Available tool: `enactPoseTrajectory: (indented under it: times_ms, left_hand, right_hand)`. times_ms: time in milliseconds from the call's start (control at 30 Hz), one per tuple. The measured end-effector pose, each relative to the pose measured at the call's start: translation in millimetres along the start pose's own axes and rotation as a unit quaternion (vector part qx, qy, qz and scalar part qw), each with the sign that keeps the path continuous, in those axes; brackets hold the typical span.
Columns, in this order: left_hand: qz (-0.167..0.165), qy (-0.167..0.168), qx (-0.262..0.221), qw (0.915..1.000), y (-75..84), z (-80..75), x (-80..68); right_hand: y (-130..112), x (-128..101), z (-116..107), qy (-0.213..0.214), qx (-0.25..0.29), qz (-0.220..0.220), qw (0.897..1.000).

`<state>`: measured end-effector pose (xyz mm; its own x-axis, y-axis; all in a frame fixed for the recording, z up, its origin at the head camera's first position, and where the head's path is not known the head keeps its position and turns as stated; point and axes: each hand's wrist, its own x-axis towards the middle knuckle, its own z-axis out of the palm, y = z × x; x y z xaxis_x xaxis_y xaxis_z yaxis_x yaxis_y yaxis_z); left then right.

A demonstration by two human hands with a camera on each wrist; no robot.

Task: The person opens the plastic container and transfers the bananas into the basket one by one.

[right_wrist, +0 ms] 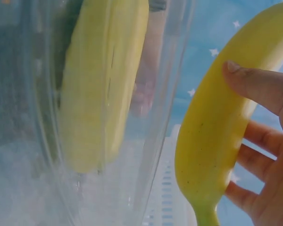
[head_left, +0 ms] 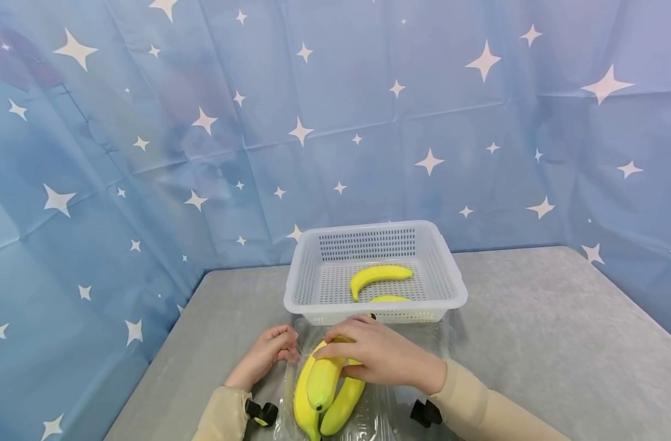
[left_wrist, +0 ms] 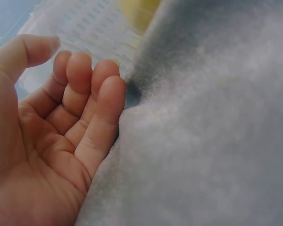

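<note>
My right hand (head_left: 376,352) grips a yellow banana (head_left: 323,383) between thumb and fingers, its tip pointing toward me. In the right wrist view the thumb presses on one side of that banana (right_wrist: 212,117) and the fingers reach round the other. Under and beside it, two more bananas (head_left: 343,407) lie in a clear plastic container (head_left: 379,422); their shapes (right_wrist: 99,89) show through its wall. My left hand (head_left: 269,352) is at the container's left side, fingers loosely bent, with nothing in the palm (left_wrist: 52,146). Whether it touches the container, I cannot tell.
Behind the container stands a white perforated plastic basket (head_left: 456,297). One banana (head_left: 379,277) lies inside, and part of another (head_left: 390,299) shows over the near rim. The grey table (head_left: 534,331) ends at a blue star-patterned curtain (head_left: 346,159).
</note>
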<state>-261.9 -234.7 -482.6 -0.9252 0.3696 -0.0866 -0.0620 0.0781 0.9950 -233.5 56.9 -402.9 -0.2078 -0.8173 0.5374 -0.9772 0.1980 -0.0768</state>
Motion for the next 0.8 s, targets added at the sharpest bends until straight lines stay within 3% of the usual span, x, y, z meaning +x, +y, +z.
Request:
enactPoseTrajectory:
  times_ms: [267, 800]
  left_hand:
    - [0.016, -0.003, 0.001, 0.9999, -1.5, -0.3, 0.7]
    - [0.016, 0.001, 0.005, 0.9999, -0.2, 1.1, -0.4]
  right_hand:
    - [3.3, 0.5, -3.3, 0.013, -0.019, -0.017, 1.000]
    - [5.6, 0.3, -8.9, 0.016, -0.013, 0.000, 1.000]
